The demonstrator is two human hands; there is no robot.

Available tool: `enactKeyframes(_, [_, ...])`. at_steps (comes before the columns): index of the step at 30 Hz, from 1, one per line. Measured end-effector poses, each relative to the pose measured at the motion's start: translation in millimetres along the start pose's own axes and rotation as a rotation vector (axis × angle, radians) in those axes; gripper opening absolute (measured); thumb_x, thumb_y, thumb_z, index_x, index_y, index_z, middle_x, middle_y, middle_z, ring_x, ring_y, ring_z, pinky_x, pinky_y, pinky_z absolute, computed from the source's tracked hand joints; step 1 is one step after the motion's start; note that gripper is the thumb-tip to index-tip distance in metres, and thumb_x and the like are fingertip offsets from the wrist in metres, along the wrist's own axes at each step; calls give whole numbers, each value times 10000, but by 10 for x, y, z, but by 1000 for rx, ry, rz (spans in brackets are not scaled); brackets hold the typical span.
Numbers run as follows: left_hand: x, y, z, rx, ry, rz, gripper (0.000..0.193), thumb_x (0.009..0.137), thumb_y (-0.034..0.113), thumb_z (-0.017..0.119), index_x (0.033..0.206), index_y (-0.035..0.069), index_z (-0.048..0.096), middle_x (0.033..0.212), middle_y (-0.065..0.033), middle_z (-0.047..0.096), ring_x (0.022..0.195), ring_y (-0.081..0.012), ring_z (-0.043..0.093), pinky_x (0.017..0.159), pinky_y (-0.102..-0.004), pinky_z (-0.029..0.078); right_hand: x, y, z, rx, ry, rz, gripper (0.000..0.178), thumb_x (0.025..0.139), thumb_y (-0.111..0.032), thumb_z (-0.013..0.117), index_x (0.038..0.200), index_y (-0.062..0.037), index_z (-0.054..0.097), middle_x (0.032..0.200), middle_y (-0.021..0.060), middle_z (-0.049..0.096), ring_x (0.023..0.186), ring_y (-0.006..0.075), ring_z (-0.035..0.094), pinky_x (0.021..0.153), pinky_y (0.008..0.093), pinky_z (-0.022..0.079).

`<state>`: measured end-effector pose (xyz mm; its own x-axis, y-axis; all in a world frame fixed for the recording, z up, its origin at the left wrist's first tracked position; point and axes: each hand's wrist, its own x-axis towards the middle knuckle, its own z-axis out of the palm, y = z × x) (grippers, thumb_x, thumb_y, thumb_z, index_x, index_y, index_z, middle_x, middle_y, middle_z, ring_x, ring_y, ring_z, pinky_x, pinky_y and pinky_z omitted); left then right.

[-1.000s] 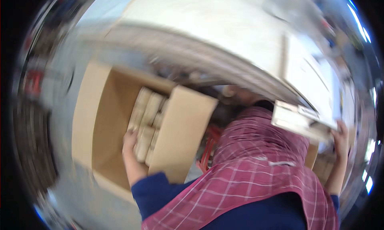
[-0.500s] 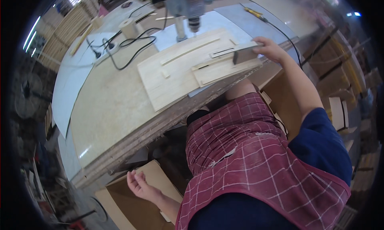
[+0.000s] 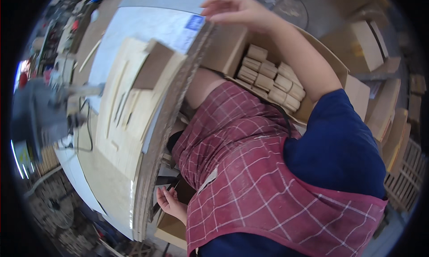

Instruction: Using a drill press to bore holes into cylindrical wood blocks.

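Observation:
My right hand (image 3: 232, 8) is over the table's edge near the top, fingers stretched out, with nothing visible in it. Low beside the table, my left hand (image 3: 170, 201) hangs near a cardboard box (image 3: 172, 230), its fingers loosely curled and apart, and no object shows in it. On the table lies a pale wooden board (image 3: 114, 123) with thin strips fixed on it. A brown flat piece (image 3: 154, 65) stands on the board at its far end, apart from my right hand.
A drill press (image 3: 40, 114) stands beyond the board at left, blurred. To my right, an open carton (image 3: 324, 55) holds several stacks of small wooden pieces (image 3: 268, 80). More cartons (image 3: 366, 44) stand behind it. A blue label (image 3: 194, 22) marks the table's sheet.
The view has swung right, bringing the carton of wooden pieces into sight. My right hand has left the brown piece and moved out past the table's edge. My left hand stays low.

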<state>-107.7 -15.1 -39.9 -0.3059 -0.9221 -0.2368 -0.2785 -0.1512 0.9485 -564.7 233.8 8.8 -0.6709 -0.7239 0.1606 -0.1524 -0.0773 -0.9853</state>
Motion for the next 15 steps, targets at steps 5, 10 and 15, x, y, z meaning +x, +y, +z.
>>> enactKeyframes(5, [241, -308, -212, 140, 67, -240, 322, 836, 95, 555, 1145, 94, 464, 1059, -85, 555, 718, -141, 585, 567, -229, 470, -1255, 985, -1015, 27, 517, 486, 166, 824, -188, 571, 933, -63, 572, 807, -2, 561, 676, 62, 476, 642, 205, 415])
enactKeyframes(10, [411, -7, -33, 234, 193, -448, 326, 813, 122, 567, 1119, 85, 460, 1016, -69, 548, 691, -178, 584, 530, -258, 451, -2086, 2091, -880, 243, 834, 957, 91, 775, -94, 561, 864, -97, 576, 695, -18, 545, 572, 67, 449, 502, 214, 389])
enactKeyframes(15, [348, 150, -419, 727, 118, -332, 331, 807, 137, 578, 1103, 49, 459, 952, -73, 549, 653, -176, 580, 505, -244, 443, -1904, 3225, -619, 445, 980, 1113, 142, 783, -139, 568, 920, -111, 543, 744, -20, 525, 660, 98, 463, 622, 274, 408])
